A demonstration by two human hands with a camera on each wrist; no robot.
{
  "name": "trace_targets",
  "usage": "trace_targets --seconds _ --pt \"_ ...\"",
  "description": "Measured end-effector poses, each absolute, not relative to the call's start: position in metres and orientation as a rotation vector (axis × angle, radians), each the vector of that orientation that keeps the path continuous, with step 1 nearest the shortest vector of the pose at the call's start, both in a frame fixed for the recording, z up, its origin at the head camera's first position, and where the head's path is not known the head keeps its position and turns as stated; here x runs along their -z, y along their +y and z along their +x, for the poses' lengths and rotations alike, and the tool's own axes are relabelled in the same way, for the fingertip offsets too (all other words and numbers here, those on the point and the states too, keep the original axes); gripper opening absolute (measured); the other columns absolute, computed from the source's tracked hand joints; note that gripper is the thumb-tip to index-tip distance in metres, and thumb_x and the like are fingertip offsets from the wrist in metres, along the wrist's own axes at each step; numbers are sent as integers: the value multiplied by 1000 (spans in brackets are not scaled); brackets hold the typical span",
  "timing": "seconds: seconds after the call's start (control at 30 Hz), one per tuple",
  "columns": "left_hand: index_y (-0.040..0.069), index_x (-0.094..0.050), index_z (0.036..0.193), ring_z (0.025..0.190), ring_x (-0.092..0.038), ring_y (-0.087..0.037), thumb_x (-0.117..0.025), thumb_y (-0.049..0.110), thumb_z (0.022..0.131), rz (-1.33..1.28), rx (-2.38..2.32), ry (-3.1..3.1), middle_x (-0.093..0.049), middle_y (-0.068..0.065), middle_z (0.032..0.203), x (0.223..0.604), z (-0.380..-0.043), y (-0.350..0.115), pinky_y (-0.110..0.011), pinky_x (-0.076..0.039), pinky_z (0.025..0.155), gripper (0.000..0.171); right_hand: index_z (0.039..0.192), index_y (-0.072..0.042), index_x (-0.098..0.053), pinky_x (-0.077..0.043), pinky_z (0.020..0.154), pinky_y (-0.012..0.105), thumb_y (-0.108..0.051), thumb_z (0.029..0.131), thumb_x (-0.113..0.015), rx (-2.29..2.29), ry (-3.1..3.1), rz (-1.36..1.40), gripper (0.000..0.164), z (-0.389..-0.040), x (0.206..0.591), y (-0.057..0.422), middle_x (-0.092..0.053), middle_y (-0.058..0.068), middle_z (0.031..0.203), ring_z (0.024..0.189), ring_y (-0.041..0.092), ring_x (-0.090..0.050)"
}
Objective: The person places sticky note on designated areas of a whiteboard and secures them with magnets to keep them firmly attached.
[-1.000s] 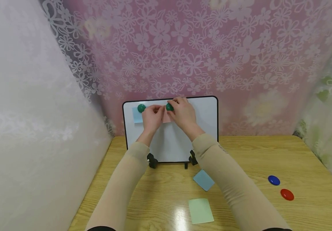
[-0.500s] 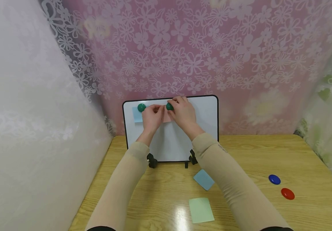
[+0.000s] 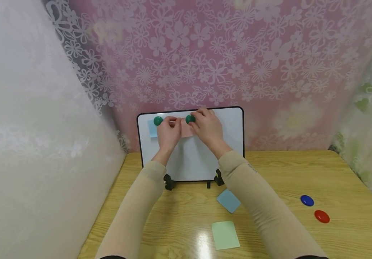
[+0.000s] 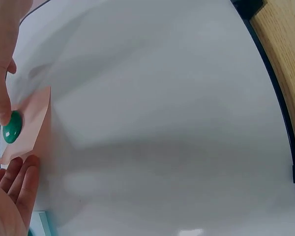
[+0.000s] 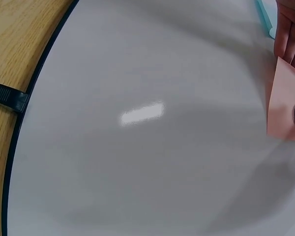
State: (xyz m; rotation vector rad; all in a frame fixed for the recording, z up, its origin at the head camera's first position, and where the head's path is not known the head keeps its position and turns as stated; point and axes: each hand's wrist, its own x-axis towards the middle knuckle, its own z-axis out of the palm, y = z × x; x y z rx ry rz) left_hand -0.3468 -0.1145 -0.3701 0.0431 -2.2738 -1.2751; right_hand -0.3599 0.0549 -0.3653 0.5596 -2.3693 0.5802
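My left hand [image 3: 169,133] pinches the left edge of a pink sticky note [image 3: 187,130] near the top of a small whiteboard [image 3: 192,163]. A round green magnet [image 3: 190,119] sits on the note's upper part. My right hand [image 3: 209,127] is at the magnet's right side, its index fingertip and thumb loosely beside it; in the left wrist view a fingertip overlaps the magnet's [image 4: 13,129] edge. The note's [image 5: 284,105] lower edge stands away from the board in the right wrist view. To the left, a blue note [image 3: 152,130] hangs under another green magnet [image 3: 158,121], partly behind my left hand.
The whiteboard stands on black feet [image 3: 169,182] on a wooden table [image 3: 279,172]. On the table lie a blue sticky note [image 3: 229,200], a pale green note [image 3: 225,235], a blue magnet [image 3: 307,200] and a red magnet [image 3: 322,216] at the right.
My right hand has shifted slightly right, showing more of the pink note and the magnet. My left hand has moved a little left, still on the note's edge.
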Motion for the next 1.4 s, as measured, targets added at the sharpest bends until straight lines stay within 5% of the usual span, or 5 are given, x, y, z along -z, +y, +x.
trace_targets --seconds 1.4 --pt "10 -74 97 66 -66 -17 -59 39 110 -33 1311 -2180 -69 -1 73 393 -329 -119 -32 -48 60 35 123 -11 -79 -57 91 47 -24 100 -80 -722 -2284 594 27 -348 400 102 -69 9 124 116 31 -61"
